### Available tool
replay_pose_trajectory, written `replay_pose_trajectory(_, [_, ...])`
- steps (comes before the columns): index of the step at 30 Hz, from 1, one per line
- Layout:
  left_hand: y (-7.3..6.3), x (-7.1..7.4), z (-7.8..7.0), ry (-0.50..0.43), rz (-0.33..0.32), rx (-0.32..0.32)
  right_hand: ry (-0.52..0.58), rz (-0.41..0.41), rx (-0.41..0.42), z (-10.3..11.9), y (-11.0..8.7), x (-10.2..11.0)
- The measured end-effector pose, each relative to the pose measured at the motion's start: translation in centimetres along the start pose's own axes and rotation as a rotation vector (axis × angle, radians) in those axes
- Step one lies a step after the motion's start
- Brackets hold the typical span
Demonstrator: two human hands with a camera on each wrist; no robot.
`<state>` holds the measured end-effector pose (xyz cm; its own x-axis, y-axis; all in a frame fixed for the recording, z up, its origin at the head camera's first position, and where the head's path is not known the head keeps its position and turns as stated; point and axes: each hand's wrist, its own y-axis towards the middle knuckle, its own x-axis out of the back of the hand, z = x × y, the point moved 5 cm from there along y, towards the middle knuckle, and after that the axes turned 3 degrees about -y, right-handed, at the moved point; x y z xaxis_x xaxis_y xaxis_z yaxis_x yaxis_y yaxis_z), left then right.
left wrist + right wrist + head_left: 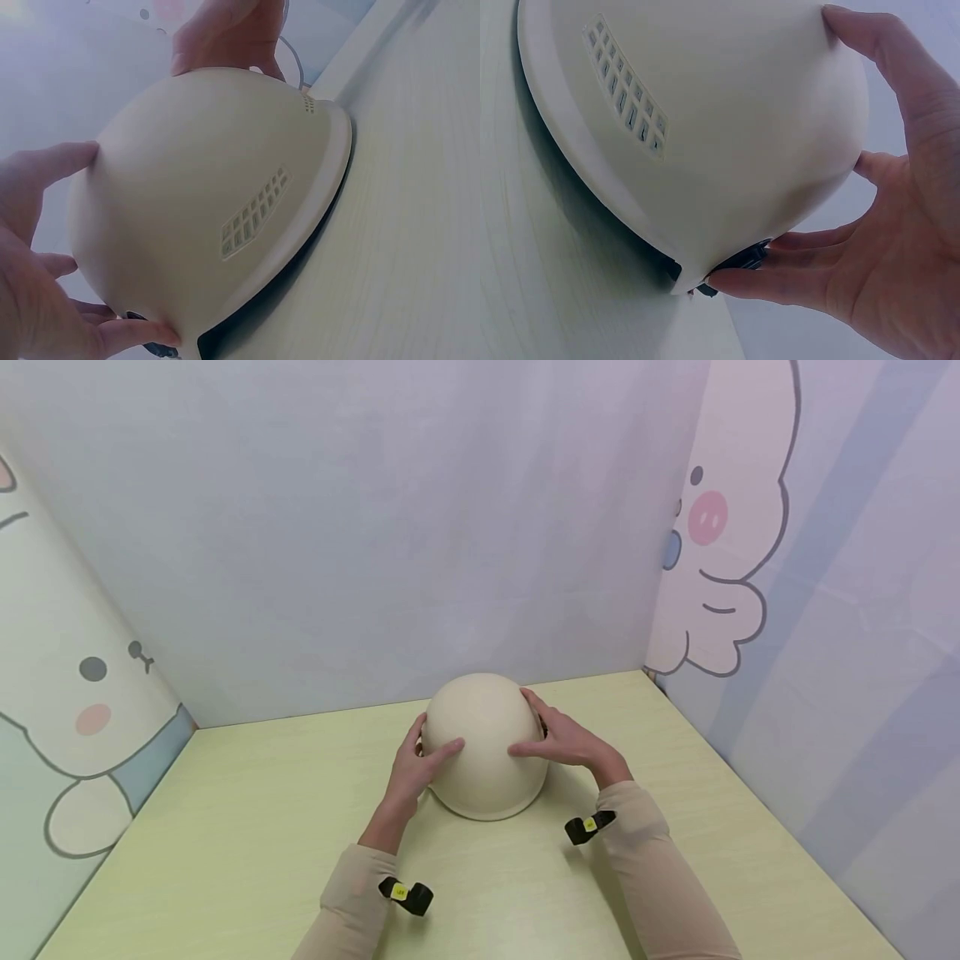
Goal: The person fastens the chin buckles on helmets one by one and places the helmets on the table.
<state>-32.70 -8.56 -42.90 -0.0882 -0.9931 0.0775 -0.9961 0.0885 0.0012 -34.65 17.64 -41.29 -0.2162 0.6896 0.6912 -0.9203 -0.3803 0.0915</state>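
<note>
A cream-coloured hard hat (486,752) stands dome up on the table, its rim at the tabletop. From its left side my left hand (414,770) holds it, thumb on the dome and fingers round the side. My right hand (567,741) grips the opposite side in the same manner. Grid-like vents (255,214) show on the shell in the left wrist view. Beside my right fingertips, a black part (744,259) shows at the lower edge of the hat. The inside of the hat is hidden.
A pale yellow-green wooden table (247,818) carries the hat. Behind it hangs a plain greyish curtain (375,527). Cartoon-printed panels stand along the left (52,635) and right (847,652) table edges. Small black wrist cameras sit on both sleeves.
</note>
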Motion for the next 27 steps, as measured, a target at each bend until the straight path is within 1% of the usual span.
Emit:
replay_pose_trajectory(5, [-0.1, 0.0, -0.1, -0.008, 0.002, 0.003, 0.02, 0.005, -0.009, -0.3, 0.0, 0.0])
replay_pose_trajectory(8, [-0.9, -0.1, -1.4, -0.008, 0.01, 0.01, 0.043, 0.011, -0.016, -0.5, -0.1, 0.0])
replay_pose_trajectory(9, [-1.0, -0.1, -1.7, -0.007, 0.012, 0.014, 0.05, 0.013, -0.017, -0.5, -0.1, 0.0])
replay_pose_trajectory(12, [-0.9, -0.1, -1.5, -0.003, 0.014, 0.014, 0.058, 0.018, -0.02, -0.6, -0.1, -0.1])
replay_pose_trajectory(16, [0.1, 0.1, 0.0, -0.003, 0.006, 0.006, 0.053, 0.02, -0.028, -0.7, -0.1, -0.1])
replay_pose_trajectory(20, [0.1, 0.1, 0.1, 0.004, -0.006, 0.005, 0.046, 0.021, -0.032, -0.7, -0.2, 0.0])
replay_pose_trajectory(27, [0.1, 0.1, 0.0, 0.014, 0.0, 0.0, 0.041, 0.022, -0.041, -0.7, -0.4, 0.0])
